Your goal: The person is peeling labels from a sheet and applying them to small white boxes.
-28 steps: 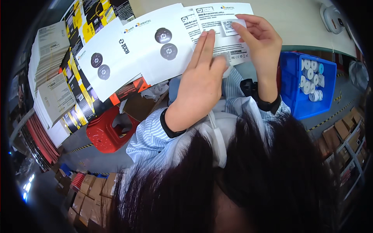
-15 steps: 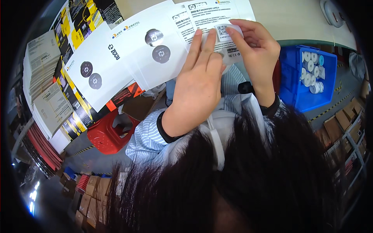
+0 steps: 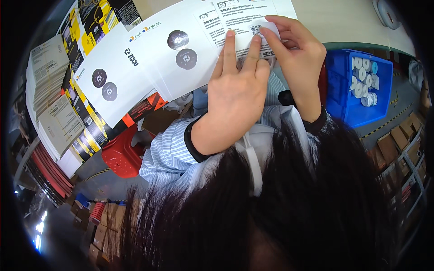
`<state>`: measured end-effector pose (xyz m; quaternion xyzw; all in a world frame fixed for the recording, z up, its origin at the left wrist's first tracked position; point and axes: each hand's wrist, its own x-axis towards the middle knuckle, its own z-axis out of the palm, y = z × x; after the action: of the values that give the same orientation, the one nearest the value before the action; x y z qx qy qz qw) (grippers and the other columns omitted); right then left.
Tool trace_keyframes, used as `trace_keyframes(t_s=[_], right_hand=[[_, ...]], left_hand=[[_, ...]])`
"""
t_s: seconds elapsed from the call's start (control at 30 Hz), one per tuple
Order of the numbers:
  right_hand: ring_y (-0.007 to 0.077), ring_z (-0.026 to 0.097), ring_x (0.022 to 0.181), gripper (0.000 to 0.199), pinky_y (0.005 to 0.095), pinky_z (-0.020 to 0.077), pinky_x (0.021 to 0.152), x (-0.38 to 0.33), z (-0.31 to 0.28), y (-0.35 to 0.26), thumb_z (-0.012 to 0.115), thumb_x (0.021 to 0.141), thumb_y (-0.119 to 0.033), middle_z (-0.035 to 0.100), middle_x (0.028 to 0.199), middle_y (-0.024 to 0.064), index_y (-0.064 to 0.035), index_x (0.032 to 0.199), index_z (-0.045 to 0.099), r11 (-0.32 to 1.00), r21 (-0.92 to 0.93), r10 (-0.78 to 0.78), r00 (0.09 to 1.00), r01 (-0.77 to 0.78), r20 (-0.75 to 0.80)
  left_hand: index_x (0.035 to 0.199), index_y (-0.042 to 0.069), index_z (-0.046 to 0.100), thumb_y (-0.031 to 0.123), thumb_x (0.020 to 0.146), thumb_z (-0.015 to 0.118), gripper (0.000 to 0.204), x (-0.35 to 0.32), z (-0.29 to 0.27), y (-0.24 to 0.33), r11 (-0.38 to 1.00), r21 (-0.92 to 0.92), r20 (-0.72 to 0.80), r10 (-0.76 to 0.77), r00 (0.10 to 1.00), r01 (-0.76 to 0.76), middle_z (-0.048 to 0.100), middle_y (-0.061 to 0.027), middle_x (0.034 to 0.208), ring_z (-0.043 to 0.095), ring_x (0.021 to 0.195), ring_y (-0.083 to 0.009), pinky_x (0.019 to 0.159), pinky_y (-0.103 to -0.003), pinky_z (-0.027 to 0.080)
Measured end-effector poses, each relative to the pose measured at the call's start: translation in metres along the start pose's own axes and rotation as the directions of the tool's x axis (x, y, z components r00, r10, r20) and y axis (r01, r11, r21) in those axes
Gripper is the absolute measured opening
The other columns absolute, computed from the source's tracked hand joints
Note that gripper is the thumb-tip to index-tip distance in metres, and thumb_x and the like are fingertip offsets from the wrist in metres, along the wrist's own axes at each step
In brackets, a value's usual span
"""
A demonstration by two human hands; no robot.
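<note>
Hands first, from the single head view I am watching. My left hand [image 3: 235, 88] lies almost fully open and flat, palm down, its straight fingers [image 3: 229, 49] pressing on the white printed sheet [image 3: 246, 20]; it grips nothing. My right hand [image 3: 296, 49] is partly curled, thumb and forefinger pinched on a small white sticker [image 3: 264, 30] with a dark square code, which sits on the same sheet. The sheet lies under both hands at the near edge of the pale table [image 3: 339, 18], and the sticker sits just beside my left fingertips, touching my right ones.

To the left of the sheet I count two white flat cartons: the nearer white carton [image 3: 181, 49] partly tucked under the sheet, and the farther white carton [image 3: 106, 83] overlapped by the first. Each carries two dark round discs, so four discs in all. Beneath them lie black and yellow printed cartons [image 3: 86, 31], too overlapped for me to count. Further left stand stacks of folded leaflets [image 3: 47, 72].

To the right, well apart from the hands, one blue bin [image 3: 348, 104] holds small white rolls [image 3: 361, 83]; I make out roughly nine, one with a blue face. One red stool [image 3: 120, 156] stands below the table edge. Dark hair fills the lower half of the view.
</note>
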<state>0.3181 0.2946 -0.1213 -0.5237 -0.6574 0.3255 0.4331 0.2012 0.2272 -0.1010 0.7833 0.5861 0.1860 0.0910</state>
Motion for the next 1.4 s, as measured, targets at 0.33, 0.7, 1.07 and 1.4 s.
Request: trace_keyframes(t_s=[0.33,0.7,1.07,1.4], right_hand=[[0.0054,0.058,0.076,0.026,0.0194,0.0390,0.052,0.024,-0.040,0.025,0.075,0.070,-0.011,0.063,0.097,-0.0011,-0.0103,0.095,0.068,0.915,-0.389,-0.226,0.932,0.104,-0.284],[0.0486,0.022,0.127,0.062,0.0487,0.0232,0.106,0.029,0.001,0.023,0.059,0.082,-0.010,0.020,0.141,0.0261,-0.0071,0.138,0.031,0.752,-0.556,-0.309,0.935,0.353,0.176],[0.0187,0.033,0.132,0.048,0.0441,0.0119,0.111,-0.007,-0.037,0.012,0.055,0.085,-0.031,0.042,0.138,-0.0036,-0.0203,0.132,0.045,0.775,-0.338,-0.271,0.764,0.534,0.586],[0.0211,0.052,0.112,0.047,0.0389,0.0299,0.103,-0.004,-0.051,-0.019,0.060,0.081,-0.009,0.058,0.118,0.0107,-0.0052,0.126,0.048,0.938,0.018,-0.330,0.876,0.346,0.351]], left_hand=[[0.086,-0.002,0.060,0.008,0.069,0.055,0.021,-0.004,0.005,-0.001,0.999,-0.036,-0.058,-0.006,0.998,0.004,0.058,-0.0185,0.116,0.044,0.114,-0.0511,0.090,-0.050,0.044],[0.085,-0.001,0.054,-0.001,0.072,0.055,0.014,-0.012,-0.007,-0.007,0.995,-0.016,0.015,0.101,0.995,-0.101,0.053,-0.0183,0.124,0.042,0.117,-0.0491,0.094,-0.045,0.041],[0.078,-0.003,0.051,0.013,0.089,0.054,0.019,-0.019,-0.026,-0.033,0.551,-0.787,0.012,-0.438,0.899,0.279,0.049,-0.0058,0.061,0.041,0.050,-0.0141,0.048,-0.029,0.033],[0.086,-0.002,0.060,0.008,0.085,0.061,0.011,-0.016,-0.031,-0.025,0.543,-0.831,-0.158,-0.437,0.885,0.120,0.057,-0.0029,0.074,0.050,0.062,-0.0068,0.052,-0.020,0.038]])
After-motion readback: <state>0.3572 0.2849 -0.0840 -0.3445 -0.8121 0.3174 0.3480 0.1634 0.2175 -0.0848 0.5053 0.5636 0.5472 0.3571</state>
